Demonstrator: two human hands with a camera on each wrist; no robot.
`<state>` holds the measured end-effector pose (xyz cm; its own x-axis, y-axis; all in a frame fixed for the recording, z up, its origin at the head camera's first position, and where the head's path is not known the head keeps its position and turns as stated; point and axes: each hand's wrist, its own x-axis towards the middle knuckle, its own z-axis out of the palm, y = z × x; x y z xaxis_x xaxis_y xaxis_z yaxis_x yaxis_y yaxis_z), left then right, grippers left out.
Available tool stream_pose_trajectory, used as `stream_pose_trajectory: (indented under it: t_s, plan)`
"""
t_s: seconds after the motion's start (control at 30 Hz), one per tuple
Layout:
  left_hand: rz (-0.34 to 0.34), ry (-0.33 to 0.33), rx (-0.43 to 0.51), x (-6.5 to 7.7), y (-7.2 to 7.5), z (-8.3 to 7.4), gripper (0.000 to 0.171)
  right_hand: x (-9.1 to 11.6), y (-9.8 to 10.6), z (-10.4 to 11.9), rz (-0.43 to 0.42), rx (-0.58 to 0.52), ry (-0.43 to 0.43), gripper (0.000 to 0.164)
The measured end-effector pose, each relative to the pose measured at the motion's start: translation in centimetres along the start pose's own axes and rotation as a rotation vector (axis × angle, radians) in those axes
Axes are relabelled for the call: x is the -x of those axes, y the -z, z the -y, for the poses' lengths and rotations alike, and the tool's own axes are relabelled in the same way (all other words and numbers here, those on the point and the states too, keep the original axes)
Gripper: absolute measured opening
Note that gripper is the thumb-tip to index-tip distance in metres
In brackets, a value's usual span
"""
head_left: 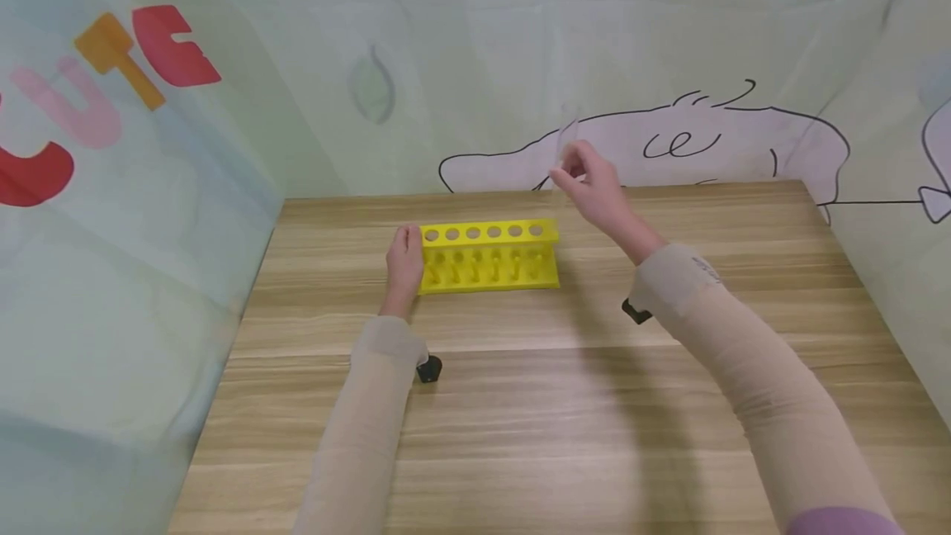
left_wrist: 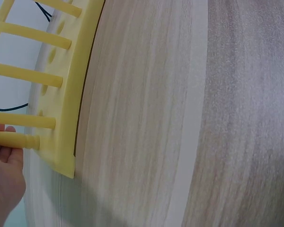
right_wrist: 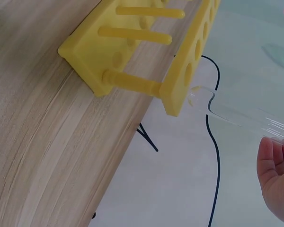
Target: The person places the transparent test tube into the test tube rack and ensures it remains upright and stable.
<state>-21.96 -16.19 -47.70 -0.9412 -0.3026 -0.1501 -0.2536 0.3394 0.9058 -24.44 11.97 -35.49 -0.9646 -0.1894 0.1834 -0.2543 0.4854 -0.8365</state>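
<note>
A yellow test tube rack (head_left: 489, 287) with a row of round holes stands near the back of the wooden table. My left hand (head_left: 404, 262) holds its left end; in the left wrist view the fingers of that hand (left_wrist: 7, 175) curl round the end post. Above the rack's right end, my right hand (head_left: 594, 188) pinches a clear test tube (right_wrist: 236, 116). The right wrist view shows the tube's rounded bottom close to the hole at the rack's end, and my right hand (right_wrist: 277, 175) up near its other end. No tubes show in the rack.
The wooden table (head_left: 505, 419) runs up to a printed cloth backdrop (head_left: 475, 64) at the back, with cloth on both sides. Black camera mounts (head_left: 428, 368) hang at both wrists, low over the table.
</note>
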Motion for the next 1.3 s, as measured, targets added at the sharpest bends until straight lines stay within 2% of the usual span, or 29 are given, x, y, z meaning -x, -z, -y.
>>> stream_pose_trajectory:
  t_s: [0.33,0.87,1.3]
  plan:
    - [0.001,-0.018,-0.014,0.0,0.0,0.0,0.049,-0.1,-0.8,0.5,0.006,-0.010,0.018,0.017]
    - [-0.010,-0.010,-0.020,-0.2,0.1,0.1,0.047,-0.2,-1.9,0.6,0.014,-0.011,0.030,0.017]
    - [0.004,-0.013,-0.016,0.0,0.1,0.0,0.050,-0.2,-2.4,0.1,0.015,-0.014,0.030,0.017]
